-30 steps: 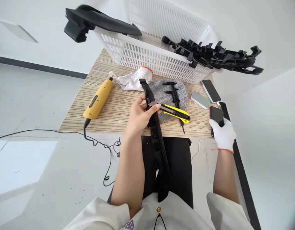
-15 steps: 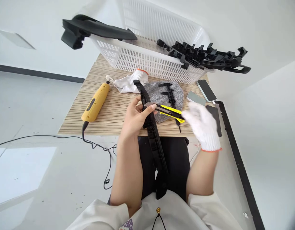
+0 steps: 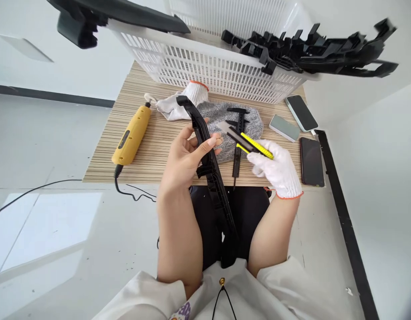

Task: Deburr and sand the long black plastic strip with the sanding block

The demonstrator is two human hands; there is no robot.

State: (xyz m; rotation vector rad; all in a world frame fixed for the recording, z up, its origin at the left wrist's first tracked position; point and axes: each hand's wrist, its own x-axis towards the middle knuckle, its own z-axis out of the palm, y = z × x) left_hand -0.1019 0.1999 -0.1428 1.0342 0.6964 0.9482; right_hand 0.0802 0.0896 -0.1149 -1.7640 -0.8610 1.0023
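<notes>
Black plastic part stands slanted across the bench's near edge, its upper end above the wood and its lower end down at the person's lap, with the bare left hand clamped around its upper portion. The utility knife has just passed out of that hand into the gloved right hand, which has come away from the dark phone; judging by this, the left is now free to steady the part alone while the right controls the blade. The hands are apart, the blade's tip pointing toward the left fingertips and near them, so that gap looks the tightest. Beneath lie the grey cloth and the caliper, which reaches the near edge of the bench. The basket walls off the far side. Leftward, bare wood runs between the left hand and the yellow rotary tool, probably the easiest room for swinging the part.
</notes>
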